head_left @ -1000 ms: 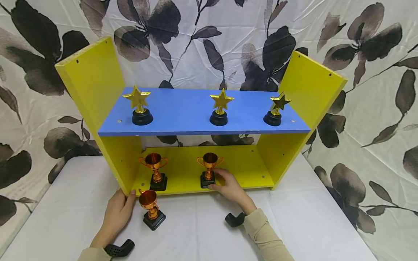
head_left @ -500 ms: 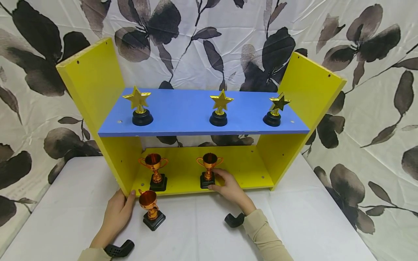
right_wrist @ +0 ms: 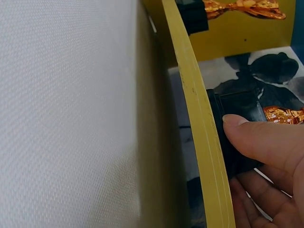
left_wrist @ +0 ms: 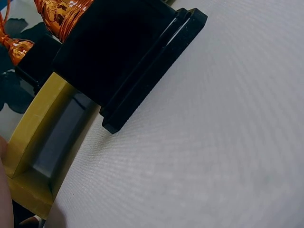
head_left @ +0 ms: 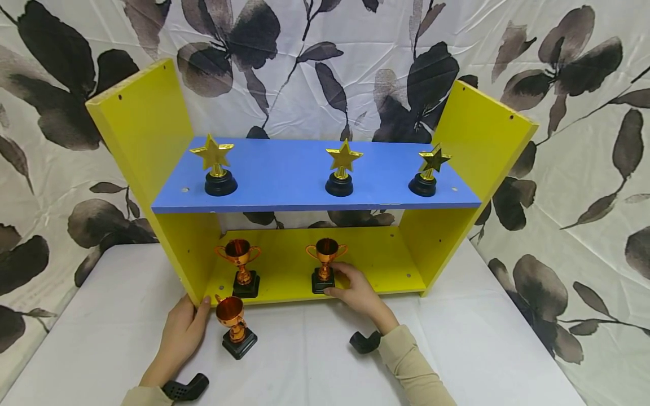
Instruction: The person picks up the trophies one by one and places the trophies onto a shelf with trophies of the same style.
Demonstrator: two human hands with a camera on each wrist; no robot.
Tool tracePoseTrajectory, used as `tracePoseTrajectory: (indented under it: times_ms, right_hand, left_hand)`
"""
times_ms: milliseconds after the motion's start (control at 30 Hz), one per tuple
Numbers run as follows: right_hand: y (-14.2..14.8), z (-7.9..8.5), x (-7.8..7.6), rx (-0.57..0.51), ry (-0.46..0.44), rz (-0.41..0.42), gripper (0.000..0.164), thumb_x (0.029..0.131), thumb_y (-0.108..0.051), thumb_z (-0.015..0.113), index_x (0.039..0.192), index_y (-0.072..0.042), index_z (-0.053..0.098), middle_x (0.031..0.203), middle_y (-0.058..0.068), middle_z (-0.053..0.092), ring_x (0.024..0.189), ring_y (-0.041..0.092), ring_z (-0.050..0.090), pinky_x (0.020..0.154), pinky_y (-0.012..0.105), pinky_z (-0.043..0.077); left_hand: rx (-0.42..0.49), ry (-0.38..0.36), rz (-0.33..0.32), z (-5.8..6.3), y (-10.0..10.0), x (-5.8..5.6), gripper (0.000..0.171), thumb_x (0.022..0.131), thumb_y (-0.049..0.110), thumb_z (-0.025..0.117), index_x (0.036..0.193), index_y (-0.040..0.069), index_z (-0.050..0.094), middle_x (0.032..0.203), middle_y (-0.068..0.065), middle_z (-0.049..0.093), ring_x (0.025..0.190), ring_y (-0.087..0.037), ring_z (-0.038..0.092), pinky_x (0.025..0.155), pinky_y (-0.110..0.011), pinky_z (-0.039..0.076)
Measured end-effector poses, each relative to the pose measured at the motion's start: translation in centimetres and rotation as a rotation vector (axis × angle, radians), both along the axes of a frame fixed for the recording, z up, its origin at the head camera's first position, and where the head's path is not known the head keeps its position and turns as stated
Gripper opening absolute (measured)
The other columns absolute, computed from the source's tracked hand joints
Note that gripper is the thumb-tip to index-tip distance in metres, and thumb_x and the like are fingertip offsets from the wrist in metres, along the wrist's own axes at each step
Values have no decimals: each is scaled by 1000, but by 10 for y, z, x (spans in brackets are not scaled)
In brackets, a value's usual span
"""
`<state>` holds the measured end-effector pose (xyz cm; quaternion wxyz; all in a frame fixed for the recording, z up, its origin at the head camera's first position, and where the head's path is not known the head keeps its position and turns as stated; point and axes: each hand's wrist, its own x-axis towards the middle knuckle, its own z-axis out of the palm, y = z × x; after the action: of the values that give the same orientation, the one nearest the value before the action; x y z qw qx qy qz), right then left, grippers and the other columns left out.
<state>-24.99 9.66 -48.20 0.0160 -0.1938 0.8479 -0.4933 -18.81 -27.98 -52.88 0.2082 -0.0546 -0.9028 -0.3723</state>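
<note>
My right hand (head_left: 357,289) pinches the black square base of a small copper-coloured trophy cup (head_left: 325,251), which stands upright on the yellow bottom board near its front edge. In the right wrist view the thumb (right_wrist: 266,137) presses the base, with the other fingers beneath and behind it. My left hand (head_left: 184,330) grips the lower front corner of the yellow and blue shelf (head_left: 315,206) at its left side panel. Close to that hand, a second trophy cup (head_left: 231,310) stands on the table. A third trophy cup (head_left: 245,287) stands on the bottom board at left.
On the blue middle board stand three gold star trophies, one at left (head_left: 219,183), one right of centre (head_left: 340,183) and one at right (head_left: 423,183). A white cloth covers the table (head_left: 304,355). Behind the shelf hangs a floral curtain (head_left: 315,90).
</note>
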Motion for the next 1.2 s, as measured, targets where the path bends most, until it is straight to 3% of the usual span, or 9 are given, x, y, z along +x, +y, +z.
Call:
tracePoseTrajectory:
  times_ms: [1000, 1100, 1200]
  right_hand:
    - [1, -4, -3, -23, 18, -10, 57, 80, -11, 81, 132, -4, 58, 132, 13, 60, 126, 34, 53, 108, 47, 40]
    - [-1, 10, 5, -52, -3, 0, 57, 81, -9, 80, 132, 0, 57, 131, 16, 59, 125, 37, 53, 107, 49, 40]
    - [1, 11, 4, -88, -30, 16, 57, 82, -7, 79, 133, 2, 55, 133, 19, 57, 126, 39, 51, 108, 52, 38]
  left_hand:
    - [-3, 6, 2, 0, 0, 0, 36, 105, 18, 47, 127, -10, 51, 112, -26, 61, 104, -42, 58, 88, -59, 44]
    - [-2, 14, 2, -1, 0, 0, 35, 104, 17, 48, 126, -10, 51, 111, -25, 61, 103, -42, 59, 87, -58, 44]
    - [0, 17, 2, -1, 0, 0, 35, 104, 17, 48, 126, -10, 51, 110, -26, 62, 103, -43, 59, 87, -59, 44]
